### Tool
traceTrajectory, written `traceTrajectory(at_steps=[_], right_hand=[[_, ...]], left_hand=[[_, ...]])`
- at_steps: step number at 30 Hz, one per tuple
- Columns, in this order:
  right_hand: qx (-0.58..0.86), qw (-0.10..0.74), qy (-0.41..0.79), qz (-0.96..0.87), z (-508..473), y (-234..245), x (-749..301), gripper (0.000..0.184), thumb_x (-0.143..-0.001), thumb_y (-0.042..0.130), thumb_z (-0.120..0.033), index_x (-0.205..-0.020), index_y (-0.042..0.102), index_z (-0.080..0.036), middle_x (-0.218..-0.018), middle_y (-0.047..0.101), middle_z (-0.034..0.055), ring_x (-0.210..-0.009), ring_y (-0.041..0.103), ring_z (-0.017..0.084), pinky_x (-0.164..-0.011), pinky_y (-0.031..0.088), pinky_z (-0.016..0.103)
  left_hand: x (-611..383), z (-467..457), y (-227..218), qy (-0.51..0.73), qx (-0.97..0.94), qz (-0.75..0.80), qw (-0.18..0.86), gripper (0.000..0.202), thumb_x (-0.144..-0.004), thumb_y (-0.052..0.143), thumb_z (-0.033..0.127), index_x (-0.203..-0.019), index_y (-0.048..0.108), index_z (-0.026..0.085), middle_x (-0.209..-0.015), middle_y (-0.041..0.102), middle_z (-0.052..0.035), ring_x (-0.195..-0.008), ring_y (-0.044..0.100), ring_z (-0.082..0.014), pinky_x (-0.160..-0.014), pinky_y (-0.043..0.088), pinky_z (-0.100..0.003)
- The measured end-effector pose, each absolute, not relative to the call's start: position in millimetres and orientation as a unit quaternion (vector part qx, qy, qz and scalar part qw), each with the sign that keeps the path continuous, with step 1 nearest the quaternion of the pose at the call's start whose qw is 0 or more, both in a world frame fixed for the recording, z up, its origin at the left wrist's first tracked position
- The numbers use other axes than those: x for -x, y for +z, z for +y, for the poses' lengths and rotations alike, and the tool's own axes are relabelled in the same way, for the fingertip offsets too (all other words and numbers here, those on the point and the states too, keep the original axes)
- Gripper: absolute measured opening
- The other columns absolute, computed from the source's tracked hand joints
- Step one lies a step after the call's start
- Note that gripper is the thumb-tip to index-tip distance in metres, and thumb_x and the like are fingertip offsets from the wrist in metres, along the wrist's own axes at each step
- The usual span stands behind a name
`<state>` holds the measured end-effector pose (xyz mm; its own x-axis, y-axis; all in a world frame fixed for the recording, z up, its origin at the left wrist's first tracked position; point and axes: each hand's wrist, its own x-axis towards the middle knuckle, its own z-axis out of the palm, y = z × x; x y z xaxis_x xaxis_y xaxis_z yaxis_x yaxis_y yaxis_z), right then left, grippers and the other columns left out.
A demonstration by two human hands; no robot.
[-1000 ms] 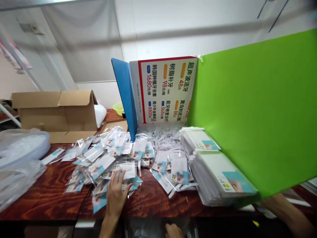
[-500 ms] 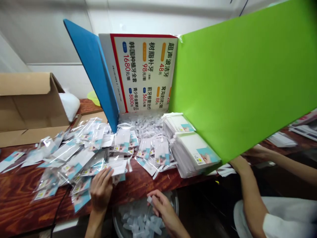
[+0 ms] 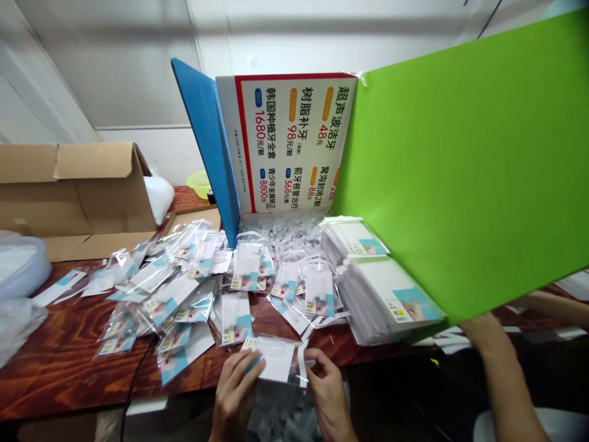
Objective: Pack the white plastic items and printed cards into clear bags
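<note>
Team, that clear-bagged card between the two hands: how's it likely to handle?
Likely light and semi-stiff: the packet looks thin and its card lies flat between left hand and right hand. Probably slippery, given the glossy clear film. The end by the white strip may flop, since film there extends past the card.

Held between left hand [image 3: 235,390] and right hand [image 3: 329,390]: a clear packet [image 3: 276,357] with a white card inside, a white strip [image 3: 302,363] just beside the right fingertips. Directly below both hands, heaped translucent pieces [image 3: 281,418]. Ahead and left of the left hand, scattered packets [image 3: 168,305] on a wood-grained table [image 3: 69,380]; farther that way, a cardboard box [image 3: 103,209]. Ahead and right of the right hand, stacked packets [image 3: 396,294] beside a green board [image 3: 460,166]. Beyond both hands, a printed board [image 3: 285,141] between green board and blue board [image 3: 205,141]. Well right of the right hand, another person's forearm [image 3: 504,371].
</note>
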<state>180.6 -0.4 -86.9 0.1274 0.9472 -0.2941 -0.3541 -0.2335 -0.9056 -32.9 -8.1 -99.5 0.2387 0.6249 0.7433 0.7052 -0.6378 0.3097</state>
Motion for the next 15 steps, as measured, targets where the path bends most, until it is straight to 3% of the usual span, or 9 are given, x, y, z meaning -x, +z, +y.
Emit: traceTrajectory(at_steps=[6,15], right_hand=[[0.493,0.604,0.574,-0.249,-10,-76,-197,0.045,-0.073,0.083,-0.052,-0.104,0.077,-0.02,-0.08,0.073,0.0049,-0.071,0.063,0.018,-0.07,0.052,0.028],[0.523,0.523,0.523,-0.425,-3,-61,-209,0.039,-0.059,0.091,-0.049,-0.079,0.082,-0.017,-0.094,0.064,0.0082,-0.087,0.066,0.025,-0.074,0.056,0.03]], left_hand=[[37,-6,-104,-0.443,0.786,-0.428,0.049,0.045,-0.093,0.049,0.001,-0.128,0.067,0.024,-0.12,0.074,-0.0095,-0.12,0.063,-0.0242,-0.097,0.056,-0.04],[27,-3,-106,-0.387,0.845,-0.369,0.016,0.044,-0.1,0.046,0.008,-0.14,0.059,0.023,-0.132,0.069,-0.0115,-0.133,0.056,-0.0255,-0.103,0.054,-0.042]])
